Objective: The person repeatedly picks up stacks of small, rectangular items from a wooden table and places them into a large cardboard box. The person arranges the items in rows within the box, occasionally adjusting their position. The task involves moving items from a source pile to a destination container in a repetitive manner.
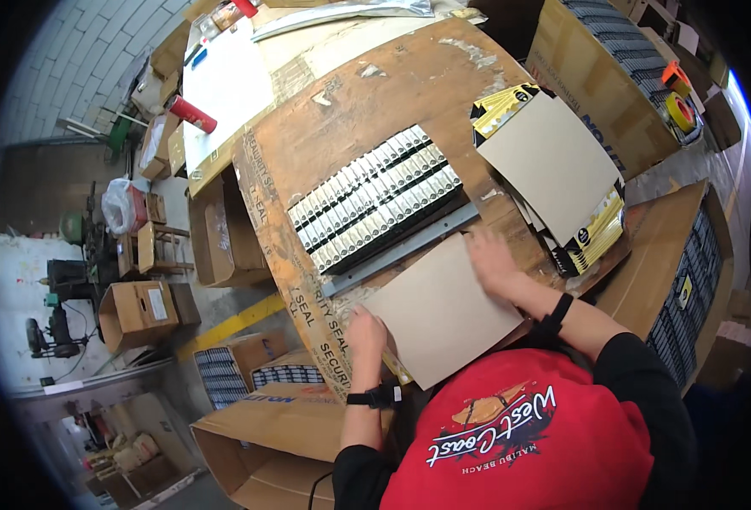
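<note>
A plain grey-beige cardboard sheet [448, 310] lies at the table's near edge, close to my body. My left hand [367, 331] is closed on its left edge. Against the sheet's upper right edge rests my right hand [492, 262], slightly blurred, with its fingers stretched out. A yellow printed strip shows under the sheet's lower left corner. Beyond the sheet, a grey metal bar [401, 248] lies along a block of silver-and-black packed pieces [375, 195] in several rows. To the right, another cardboard sheet [554, 157] tops a stack of yellow-and-black printed cards [598, 234].
The worn wooden table [307, 127] carries printed tape along its left edge. Open cartons stand at the lower left [265, 433], the right [656, 280] and the upper right [592, 85]. Tape rolls [680, 110] sit on the upper-right carton. A red can [193, 115] lies at the far left.
</note>
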